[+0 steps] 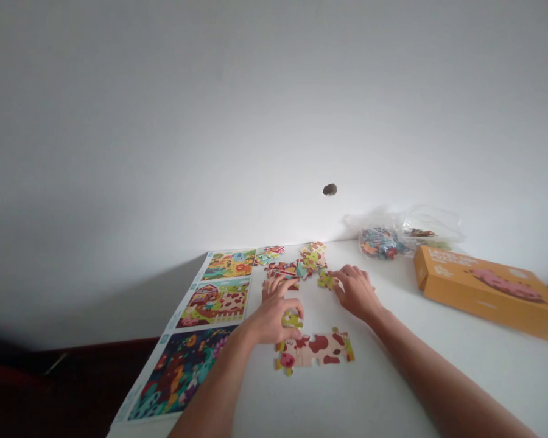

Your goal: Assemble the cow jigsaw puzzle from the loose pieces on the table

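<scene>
My left hand [274,313] rests on the white table [393,377] with its fingers curled round a yellow-green puzzle piece [291,319]. Just below it lies a joined strip of puzzle pieces [317,351] showing a spotted cow. My right hand [355,291] lies palm down a little further back, fingertips touching a green loose piece [325,280]. A heap of loose pieces [296,261] is spread just beyond both hands.
A reference sheet [196,328] with three coloured pictures lies along the table's left edge. An orange puzzle box [479,291] sits at the right. Clear plastic bags of pieces [393,237] stand against the white wall, which has a small dark mark [329,190].
</scene>
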Action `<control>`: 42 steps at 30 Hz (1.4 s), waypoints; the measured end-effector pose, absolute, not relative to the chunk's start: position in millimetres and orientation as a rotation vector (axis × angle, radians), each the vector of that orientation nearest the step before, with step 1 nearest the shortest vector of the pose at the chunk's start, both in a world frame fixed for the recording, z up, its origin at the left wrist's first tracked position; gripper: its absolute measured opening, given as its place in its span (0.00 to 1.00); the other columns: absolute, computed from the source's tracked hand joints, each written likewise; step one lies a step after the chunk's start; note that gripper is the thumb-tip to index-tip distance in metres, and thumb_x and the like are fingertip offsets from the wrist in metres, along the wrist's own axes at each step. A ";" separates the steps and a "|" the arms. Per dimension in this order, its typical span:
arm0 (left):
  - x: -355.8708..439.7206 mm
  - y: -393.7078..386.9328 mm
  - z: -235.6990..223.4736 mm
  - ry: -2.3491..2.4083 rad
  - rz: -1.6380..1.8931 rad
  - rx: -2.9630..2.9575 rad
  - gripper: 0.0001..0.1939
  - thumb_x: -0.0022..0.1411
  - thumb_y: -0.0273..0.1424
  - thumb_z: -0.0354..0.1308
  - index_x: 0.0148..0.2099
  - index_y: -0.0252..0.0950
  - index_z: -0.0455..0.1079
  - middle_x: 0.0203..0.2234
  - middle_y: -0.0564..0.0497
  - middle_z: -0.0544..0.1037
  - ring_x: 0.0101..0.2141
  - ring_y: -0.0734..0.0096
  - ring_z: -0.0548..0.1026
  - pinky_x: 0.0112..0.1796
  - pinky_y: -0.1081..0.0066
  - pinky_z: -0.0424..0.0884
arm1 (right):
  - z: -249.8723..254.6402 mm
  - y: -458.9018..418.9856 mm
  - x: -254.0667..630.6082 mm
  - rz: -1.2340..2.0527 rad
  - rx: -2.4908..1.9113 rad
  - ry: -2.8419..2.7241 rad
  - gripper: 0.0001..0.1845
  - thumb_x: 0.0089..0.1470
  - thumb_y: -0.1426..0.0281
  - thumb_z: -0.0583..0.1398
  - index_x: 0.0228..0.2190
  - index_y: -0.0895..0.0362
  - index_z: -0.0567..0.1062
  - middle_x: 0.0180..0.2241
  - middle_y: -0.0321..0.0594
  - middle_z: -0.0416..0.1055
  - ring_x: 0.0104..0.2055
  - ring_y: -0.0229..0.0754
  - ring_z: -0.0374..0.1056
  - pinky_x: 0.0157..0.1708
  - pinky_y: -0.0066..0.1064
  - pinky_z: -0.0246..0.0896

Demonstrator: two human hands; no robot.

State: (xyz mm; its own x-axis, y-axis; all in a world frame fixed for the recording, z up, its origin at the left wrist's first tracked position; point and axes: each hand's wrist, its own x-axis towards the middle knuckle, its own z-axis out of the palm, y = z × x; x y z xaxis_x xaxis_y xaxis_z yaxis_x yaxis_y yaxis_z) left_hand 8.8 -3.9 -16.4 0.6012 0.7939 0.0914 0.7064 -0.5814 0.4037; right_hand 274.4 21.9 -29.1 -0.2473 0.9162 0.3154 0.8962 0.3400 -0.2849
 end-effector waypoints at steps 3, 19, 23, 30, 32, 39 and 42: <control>9.2 -4.5 -15.9 1.209 0.368 2.498 0.14 0.43 0.35 0.74 0.35 0.46 0.78 0.66 0.52 0.56 0.66 0.38 0.43 0.62 0.35 0.33 | -32.6 27.1 281.2 0.102 -1.661 -2.153 0.14 0.61 0.68 0.58 0.46 0.50 0.78 0.40 0.47 0.70 0.43 0.49 0.64 0.44 0.41 0.54; 10.2 -5.7 -10.8 1.242 0.386 2.474 0.07 0.46 0.30 0.70 0.31 0.42 0.77 0.64 0.52 0.59 0.66 0.39 0.43 0.61 0.37 0.38 | -42.9 29.8 273.6 0.124 -1.507 -2.187 0.15 0.56 0.65 0.62 0.46 0.51 0.76 0.46 0.42 0.74 0.49 0.50 0.64 0.51 0.44 0.52; 10.0 -4.3 -14.1 1.254 0.442 2.497 0.05 0.48 0.30 0.68 0.30 0.41 0.76 0.64 0.52 0.60 0.66 0.40 0.45 0.62 0.38 0.40 | -44.0 30.9 272.6 0.130 -1.509 -2.172 0.16 0.55 0.64 0.63 0.46 0.52 0.76 0.44 0.43 0.74 0.48 0.51 0.64 0.51 0.44 0.53; 7.0 6.0 -30.8 1.430 0.696 2.486 0.05 0.55 0.35 0.64 0.35 0.43 0.76 0.58 0.50 0.67 0.63 0.48 0.54 0.61 0.45 0.49 | -38.2 27.4 269.7 0.178 -1.484 -2.169 0.20 0.52 0.64 0.65 0.47 0.51 0.74 0.43 0.42 0.73 0.48 0.50 0.63 0.50 0.43 0.54; 7.0 8.6 -32.5 1.472 0.728 2.478 0.08 0.55 0.34 0.64 0.39 0.44 0.76 0.57 0.50 0.69 0.62 0.49 0.55 0.61 0.46 0.51 | -34.0 24.8 268.7 0.197 -1.406 -2.171 0.20 0.52 0.65 0.66 0.48 0.52 0.73 0.44 0.43 0.72 0.48 0.50 0.63 0.50 0.43 0.55; 13.5 6.3 -31.5 1.345 0.792 2.442 0.30 0.52 0.34 0.69 0.58 0.45 0.68 0.55 0.47 0.73 0.62 0.48 0.56 0.61 0.46 0.52 | -22.1 10.7 257.1 0.272 -1.037 -2.219 0.23 0.56 0.61 0.64 0.51 0.53 0.69 0.47 0.47 0.69 0.50 0.50 0.64 0.51 0.44 0.59; 16.7 4.7 -31.1 1.292 0.860 2.391 0.26 0.57 0.34 0.66 0.57 0.43 0.69 0.53 0.45 0.74 0.61 0.49 0.59 0.60 0.47 0.57 | -21.8 6.2 252.3 0.333 -0.972 -2.197 0.23 0.57 0.62 0.64 0.52 0.54 0.68 0.48 0.48 0.67 0.49 0.49 0.65 0.49 0.43 0.62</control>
State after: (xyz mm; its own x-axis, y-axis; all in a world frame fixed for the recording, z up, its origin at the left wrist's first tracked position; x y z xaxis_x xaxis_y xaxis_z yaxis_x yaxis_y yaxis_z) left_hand 16.7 4.7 -31.1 0.4197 0.8309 0.3654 0.6579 -0.5558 0.5082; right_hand 252.3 6.2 -21.8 -0.4729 0.7268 0.4981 0.5465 0.6854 -0.4812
